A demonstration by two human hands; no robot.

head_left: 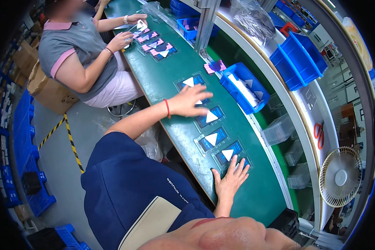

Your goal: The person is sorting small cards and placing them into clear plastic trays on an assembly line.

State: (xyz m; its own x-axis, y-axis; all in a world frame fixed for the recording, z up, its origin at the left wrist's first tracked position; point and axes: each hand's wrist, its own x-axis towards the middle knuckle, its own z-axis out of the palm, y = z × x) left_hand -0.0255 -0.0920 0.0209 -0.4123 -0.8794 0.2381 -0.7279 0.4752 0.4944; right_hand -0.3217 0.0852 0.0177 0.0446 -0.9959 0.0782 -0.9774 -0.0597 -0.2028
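White triangles (211,117) set along a green desk (264,193)

Dark blue flat packs (222,133), with clear plastic borders, lie face up in a staggered row between the two hands. Each fully visible one carries one triangle, and the gaps between neighbours suggest they were spread so that each can be reached separately. A blue bin (233,96) stands just beyond the row with more triangles inside, probably put there for a short reach.

The left hand (191,101) hovers over or lightly touches the upper part of the row, palm down. Its fingers are spread, with no grip on anything visible. The right hand (230,180) lies across the lowest pack, fingers parted and extended, perhaps steadying it; how hard it presses cannot be told.

Part of a triangle shows below the left hand's fingers, but the pack under it is largely covered. At the other end, only slivers of blue and white show around the right hand's fingers. Whether either hand's fingertips meet a triangle is unclear.

Farther along, a co-worker (85,54) holds a small white piece (141,26) too small to identify. The pink-and-dark piece (215,67) beside the bin is blurred.
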